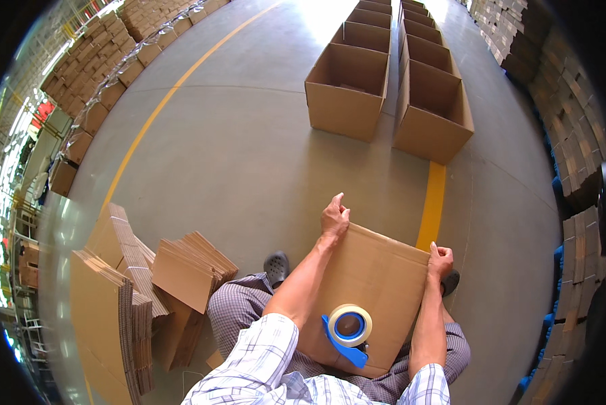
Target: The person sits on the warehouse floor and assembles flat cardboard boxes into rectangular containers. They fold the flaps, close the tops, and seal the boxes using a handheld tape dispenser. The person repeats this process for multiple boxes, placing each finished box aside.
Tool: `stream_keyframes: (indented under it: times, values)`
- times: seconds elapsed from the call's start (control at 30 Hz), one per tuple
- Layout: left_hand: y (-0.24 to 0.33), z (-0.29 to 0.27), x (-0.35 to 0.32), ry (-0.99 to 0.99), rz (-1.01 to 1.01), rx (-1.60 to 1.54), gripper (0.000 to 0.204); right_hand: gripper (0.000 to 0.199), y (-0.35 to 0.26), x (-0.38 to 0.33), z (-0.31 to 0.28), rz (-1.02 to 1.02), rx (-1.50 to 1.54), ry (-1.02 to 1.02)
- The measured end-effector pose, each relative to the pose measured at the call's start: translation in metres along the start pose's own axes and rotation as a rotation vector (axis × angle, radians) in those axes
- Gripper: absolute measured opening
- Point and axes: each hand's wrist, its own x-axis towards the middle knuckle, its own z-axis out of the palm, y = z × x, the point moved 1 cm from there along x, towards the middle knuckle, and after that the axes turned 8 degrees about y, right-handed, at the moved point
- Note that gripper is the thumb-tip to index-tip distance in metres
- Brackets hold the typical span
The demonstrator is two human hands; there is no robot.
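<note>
Left grip (335, 219) is at the far left corner of a brown cardboard panel (380, 283), its fingers bent and one digit pointing up; the right grip (440, 260) is curled at the far right corner. Whether either pinches the cardboard I cannot tell. The panel lies over the person's lap between the two forearms, and on its near part sits a blue tape dispenser (347, 352) carrying a roll of cream tape (365, 318). Folded cartons (189, 273) lean in bundles beside the left knee (some bound with white strapping). Ahead on the grey floor (249, 169) run two rows of open boxes (347, 111), the right row meeting a yellow stripe (432, 202).
</note>
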Motion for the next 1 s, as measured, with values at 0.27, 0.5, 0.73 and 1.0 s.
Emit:
stream_keyframes:
  times: [0.27, 0.5, 0.73, 1.0]
  values:
    - [-0.008, -0.013, 0.006, -0.440, -0.394, -0.636, 0.057, 0.055, 0.005, -0.011, -0.011, -0.041, 0.208, -0.421]
    - [-0.018, -0.023, 0.000, -0.562, -0.449, -0.507, 0.070, 0.056, 0.002, -0.012, -0.012, 0.507, 0.491, -0.723]
    - [-0.017, -0.025, 0.002, -0.543, -0.341, -0.155, 0.071, 0.053, 0.011, -0.008, -0.003, 0.222, 0.232, -0.561]
    - [0.016, 0.003, -0.034, -0.197, 0.545, 0.709, 0.036, 0.067, 0.009, -0.052, -0.019, -0.209, -0.152, -0.300]
